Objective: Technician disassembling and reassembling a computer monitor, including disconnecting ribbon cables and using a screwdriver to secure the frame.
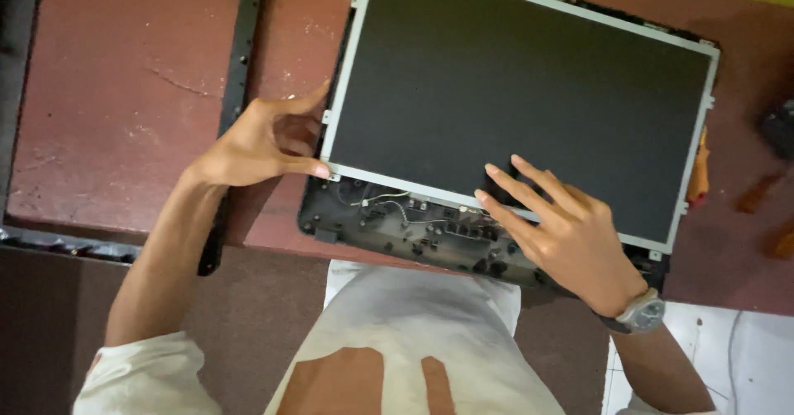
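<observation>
Glass is the worry here: the bare laptop display panel [521,93] lies dark side up in its black back cover [389,221] on the reddish-brown table [124,93], and I have both hands on its near edge. My left hand [265,142] pinches the near left corner of the silver frame between thumb and forefinger, the other fingers curled loosely in. My right hand [562,225] is spread wide, fingers resting flat on the panel's lower edge and gripping nothing. If I press too hard with those flat fingers, I judge the screen could crack or bruise. If I pull the pinched corner up alone, the thin panel could twist. Thin wires [389,204] run across the exposed strip of cover just below the frame; a fast lift could snag or tear them, and I cannot tell whether any cable is attached underneath. The loose black bezel strip [236,59] lies just left of my left hand. The cover's near edge overhangs the table, so a shove could tip everything towards my lap.
</observation>
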